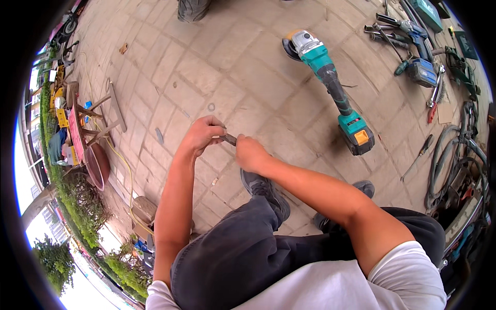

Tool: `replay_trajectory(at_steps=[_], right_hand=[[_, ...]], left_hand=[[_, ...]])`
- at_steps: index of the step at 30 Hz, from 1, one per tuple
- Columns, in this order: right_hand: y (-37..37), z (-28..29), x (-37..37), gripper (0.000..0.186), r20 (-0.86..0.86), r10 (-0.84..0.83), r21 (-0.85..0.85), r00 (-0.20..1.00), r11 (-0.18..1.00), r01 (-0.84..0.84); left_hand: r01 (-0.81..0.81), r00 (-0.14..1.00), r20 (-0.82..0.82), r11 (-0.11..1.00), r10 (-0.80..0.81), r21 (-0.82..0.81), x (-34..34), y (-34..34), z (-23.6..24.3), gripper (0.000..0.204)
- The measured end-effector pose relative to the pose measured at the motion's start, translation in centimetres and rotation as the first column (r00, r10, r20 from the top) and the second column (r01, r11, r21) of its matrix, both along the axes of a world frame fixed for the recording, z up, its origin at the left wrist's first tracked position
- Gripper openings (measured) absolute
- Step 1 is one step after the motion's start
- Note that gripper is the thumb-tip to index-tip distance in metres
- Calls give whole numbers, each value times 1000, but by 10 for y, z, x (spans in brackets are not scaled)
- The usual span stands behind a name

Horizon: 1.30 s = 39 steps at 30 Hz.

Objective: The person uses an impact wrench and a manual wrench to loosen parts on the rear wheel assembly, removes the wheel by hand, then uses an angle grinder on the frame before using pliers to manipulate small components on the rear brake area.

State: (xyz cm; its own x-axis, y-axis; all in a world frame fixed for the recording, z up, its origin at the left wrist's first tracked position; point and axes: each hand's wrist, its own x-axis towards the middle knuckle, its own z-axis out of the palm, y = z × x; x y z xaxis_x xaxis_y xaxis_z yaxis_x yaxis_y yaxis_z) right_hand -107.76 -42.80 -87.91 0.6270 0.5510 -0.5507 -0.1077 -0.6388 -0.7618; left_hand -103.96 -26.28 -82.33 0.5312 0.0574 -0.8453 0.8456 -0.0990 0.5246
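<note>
Between my hands, above the paving, is a short dark grey piece (229, 139), thin and narrow; its kind does not show. My left hand (202, 135) pinches one end between thumb and fingers. The other end disappears into my right hand (250, 153), whose fingers are curled closed around it. On the ground to the right lies a teal and black cordless angle grinder (330, 77). Its disc points to the far left and its battery towards me. Near my left hand, a small washer-like ring (211, 107) and a grey metal strip (159, 136) rest on the paving.
At far right lie a cordless tool with a blue battery (422, 72), a screwdriver (424, 145) and coiled hoses (439, 170). A folding stool (98, 116) and a yellow cord (126, 168) are on the left. Someone's shoe (193, 9) shows at the top.
</note>
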Motion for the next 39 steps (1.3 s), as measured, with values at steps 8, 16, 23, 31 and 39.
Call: replay_trajectory(at_steps=[8, 16, 23, 31, 39], right_hand=[[-4, 6, 7, 23, 108, 1, -12, 994, 1000, 0], [-13, 42, 43, 28, -143, 17, 134, 990, 991, 2], [-28, 65, 63, 27, -295, 64, 358, 953, 933, 48], [-43, 77, 77, 23, -349, 112, 432, 931, 900, 54], [-44, 74, 80, 21, -294, 98, 495, 951, 867, 64]], left_hand=[[-18, 995, -95, 996, 9, -91, -2, 1, -8, 14], [-64, 943, 233, 815, 238, -577, -17, 10, -4, 47], [30, 908, 348, 794, 232, -607, -9, 17, 4, 37], [177, 905, 423, 946, -48, -271, 12, 6, 38, 37], [200, 891, 449, 941, -58, -274, 17, 5, 40, 38]])
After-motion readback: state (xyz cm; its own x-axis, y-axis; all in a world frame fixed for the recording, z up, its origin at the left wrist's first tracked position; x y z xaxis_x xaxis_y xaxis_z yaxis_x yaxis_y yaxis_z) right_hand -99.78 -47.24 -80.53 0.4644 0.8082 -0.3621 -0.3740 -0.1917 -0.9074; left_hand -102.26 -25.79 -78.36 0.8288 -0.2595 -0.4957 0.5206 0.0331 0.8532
